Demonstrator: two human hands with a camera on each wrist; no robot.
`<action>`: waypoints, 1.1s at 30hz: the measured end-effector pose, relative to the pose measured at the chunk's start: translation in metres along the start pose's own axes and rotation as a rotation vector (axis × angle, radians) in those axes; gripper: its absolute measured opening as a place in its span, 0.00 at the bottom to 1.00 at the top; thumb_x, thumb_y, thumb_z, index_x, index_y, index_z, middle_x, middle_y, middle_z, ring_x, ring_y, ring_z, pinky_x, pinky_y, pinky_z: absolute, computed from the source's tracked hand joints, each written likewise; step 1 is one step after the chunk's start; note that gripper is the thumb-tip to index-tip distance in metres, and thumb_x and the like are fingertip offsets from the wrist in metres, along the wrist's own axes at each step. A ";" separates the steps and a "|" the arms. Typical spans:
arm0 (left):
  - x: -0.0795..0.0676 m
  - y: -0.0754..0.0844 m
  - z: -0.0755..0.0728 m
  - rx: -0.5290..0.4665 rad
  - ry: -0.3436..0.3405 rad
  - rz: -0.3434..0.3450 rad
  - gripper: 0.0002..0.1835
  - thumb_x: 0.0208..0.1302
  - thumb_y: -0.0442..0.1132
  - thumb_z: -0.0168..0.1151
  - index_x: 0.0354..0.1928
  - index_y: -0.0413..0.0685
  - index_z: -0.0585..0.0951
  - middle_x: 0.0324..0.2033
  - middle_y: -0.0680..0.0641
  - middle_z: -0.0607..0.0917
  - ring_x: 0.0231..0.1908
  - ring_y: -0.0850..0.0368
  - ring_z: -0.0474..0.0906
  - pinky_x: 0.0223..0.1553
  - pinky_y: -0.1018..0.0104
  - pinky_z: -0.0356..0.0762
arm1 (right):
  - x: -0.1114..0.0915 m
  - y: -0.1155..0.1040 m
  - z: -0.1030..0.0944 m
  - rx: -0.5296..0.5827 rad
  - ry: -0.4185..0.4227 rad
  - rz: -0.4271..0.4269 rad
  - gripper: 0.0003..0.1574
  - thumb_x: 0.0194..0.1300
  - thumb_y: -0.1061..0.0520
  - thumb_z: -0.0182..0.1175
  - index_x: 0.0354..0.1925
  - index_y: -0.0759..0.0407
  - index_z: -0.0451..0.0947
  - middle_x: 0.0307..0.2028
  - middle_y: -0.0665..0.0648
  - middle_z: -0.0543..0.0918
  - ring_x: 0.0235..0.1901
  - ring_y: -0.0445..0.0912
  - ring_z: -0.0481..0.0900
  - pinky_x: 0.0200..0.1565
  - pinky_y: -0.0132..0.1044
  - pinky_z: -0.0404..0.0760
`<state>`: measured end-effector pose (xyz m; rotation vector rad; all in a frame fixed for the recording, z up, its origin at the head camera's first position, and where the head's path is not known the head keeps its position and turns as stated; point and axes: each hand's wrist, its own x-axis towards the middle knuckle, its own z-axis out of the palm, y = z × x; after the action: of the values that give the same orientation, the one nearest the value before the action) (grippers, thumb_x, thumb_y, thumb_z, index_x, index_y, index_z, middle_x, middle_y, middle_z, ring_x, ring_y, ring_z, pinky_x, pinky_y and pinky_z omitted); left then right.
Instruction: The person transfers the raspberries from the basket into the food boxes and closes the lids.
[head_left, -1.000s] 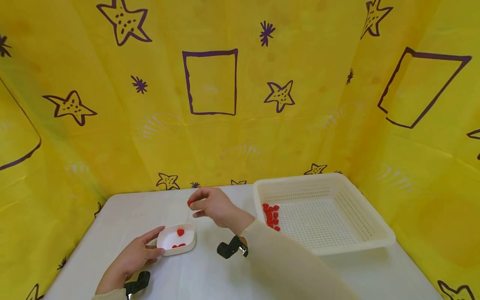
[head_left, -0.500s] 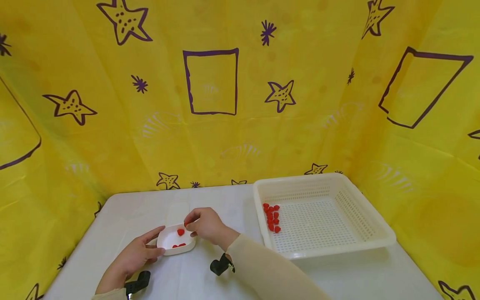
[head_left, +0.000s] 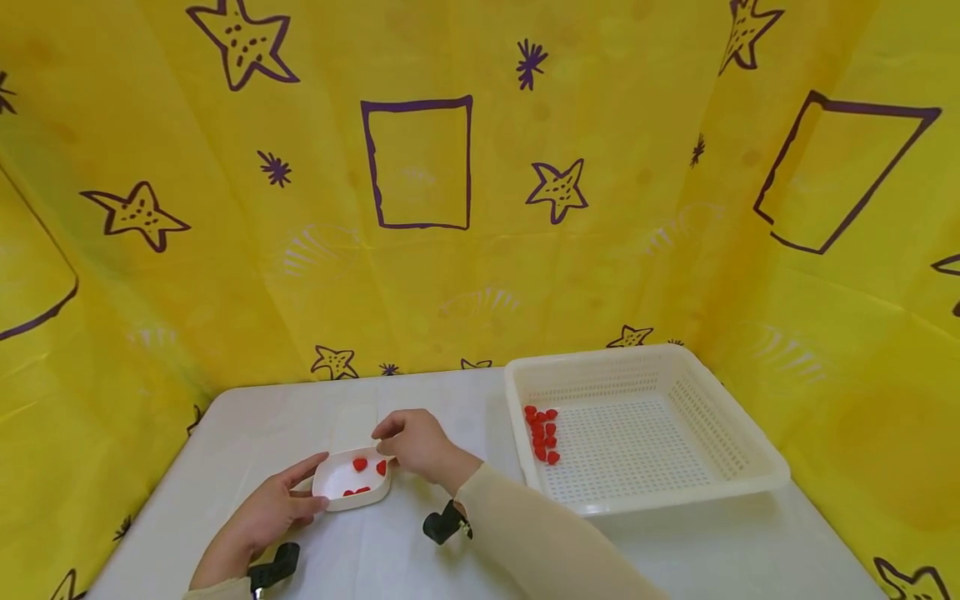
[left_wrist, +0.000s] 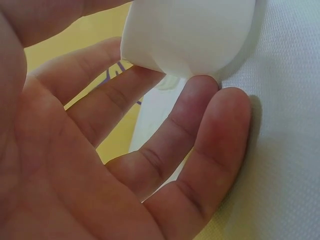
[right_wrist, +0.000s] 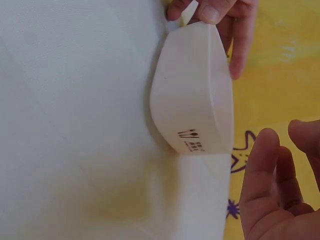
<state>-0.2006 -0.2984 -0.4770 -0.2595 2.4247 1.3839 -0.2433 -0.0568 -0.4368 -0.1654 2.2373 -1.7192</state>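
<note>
Your left hand grips the left end of a small, smooth white box with rounded corners, long axis running left to right. Your right hand, relaxed and holding nothing, is the nearer to the small, rounded red piece inside the box's right end, left of its fingers. Right stands a rectangular, perforated cream basket.

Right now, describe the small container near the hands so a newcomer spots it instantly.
Start at the white cloth-covered table in front of the yellow patterned backdrop. Left of its centre, the left hand grips a small white plastic-looking rounded box with red pieces inside. Unlike the large cream perforated basket to its right, it has solid walls and dark printing.
</note>
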 end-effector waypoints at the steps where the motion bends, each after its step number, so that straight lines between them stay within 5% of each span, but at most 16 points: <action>1: 0.000 0.000 0.000 -0.001 0.003 -0.001 0.47 0.54 0.40 0.76 0.75 0.48 0.64 0.69 0.32 0.64 0.38 0.48 0.76 0.41 0.58 0.81 | 0.001 -0.003 -0.004 0.018 -0.001 -0.010 0.08 0.65 0.64 0.66 0.35 0.51 0.84 0.35 0.50 0.79 0.35 0.50 0.79 0.38 0.40 0.83; 7: 0.000 0.002 0.000 0.002 -0.004 0.000 0.46 0.56 0.39 0.75 0.75 0.48 0.63 0.69 0.32 0.64 0.39 0.49 0.76 0.42 0.57 0.81 | 0.004 -0.036 -0.052 0.156 -0.055 -0.104 0.08 0.65 0.65 0.66 0.42 0.56 0.85 0.41 0.52 0.83 0.40 0.49 0.81 0.39 0.41 0.84; 12: 0.000 0.003 0.000 -0.003 -0.006 -0.007 0.46 0.56 0.38 0.75 0.75 0.47 0.63 0.70 0.32 0.63 0.41 0.49 0.76 0.43 0.57 0.81 | -0.005 -0.068 -0.121 0.243 -0.101 -0.177 0.17 0.66 0.66 0.64 0.53 0.65 0.80 0.49 0.59 0.81 0.47 0.53 0.80 0.46 0.45 0.83; 16: 0.001 0.002 0.000 -0.009 -0.003 -0.013 0.46 0.56 0.38 0.75 0.75 0.47 0.62 0.70 0.32 0.63 0.40 0.49 0.75 0.42 0.57 0.80 | -0.015 -0.073 -0.178 0.238 -0.088 -0.218 0.21 0.67 0.65 0.63 0.58 0.67 0.77 0.55 0.62 0.77 0.52 0.58 0.78 0.50 0.48 0.81; 24: 0.001 0.002 0.002 -0.020 -0.001 -0.023 0.47 0.55 0.38 0.75 0.76 0.48 0.62 0.70 0.32 0.62 0.40 0.49 0.75 0.41 0.57 0.79 | -0.026 -0.032 -0.263 0.146 -0.076 -0.180 0.25 0.69 0.64 0.63 0.62 0.68 0.72 0.61 0.65 0.73 0.60 0.65 0.71 0.53 0.51 0.79; 33: 0.000 0.003 0.001 -0.012 0.001 -0.014 0.47 0.56 0.38 0.75 0.76 0.47 0.62 0.70 0.32 0.62 0.40 0.49 0.75 0.41 0.57 0.79 | -0.023 0.030 -0.293 -0.004 -0.074 -0.086 0.26 0.68 0.63 0.64 0.62 0.68 0.73 0.62 0.68 0.73 0.58 0.64 0.72 0.52 0.49 0.80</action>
<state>-0.2016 -0.2958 -0.4753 -0.2791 2.4110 1.3936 -0.3113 0.2277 -0.3941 -0.3255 2.2100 -1.7226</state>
